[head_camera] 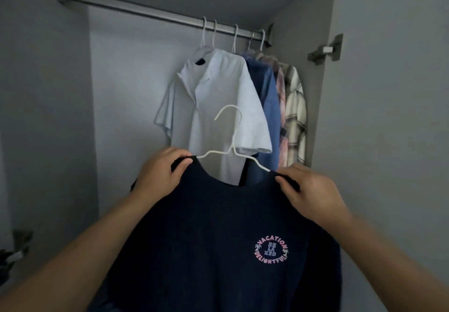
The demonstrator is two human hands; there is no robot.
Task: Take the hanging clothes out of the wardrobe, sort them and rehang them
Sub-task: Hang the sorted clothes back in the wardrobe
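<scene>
— Navy cotton up front: dark T-shirt [218,226] on a white wire hanger [233,141], held out before the open wardrobe, below the rail [155,11] and not hooked on it. Round pink-and-blue print on the chest.

— And the hands?

— Left hand [160,173] raised from the lower left, forearm angled up, fingers curled over the shirt's shoulder seam, pinching the fabric beside the hanger's end. Right hand [308,187] reaching in from the lower right, thumb and fingertips nipping the other shoulder just past the wire tip. Both clenched on cloth, neither slack.

— Behind them?

— Hanging on the rail toward its right end: pale blue polo [218,102] foremost, blue shirt [269,97] next, then a pink plaid [281,107] and a cream plaid shirt [295,107] against the side wall. Door hinge [325,50] on the right panel.
</scene>
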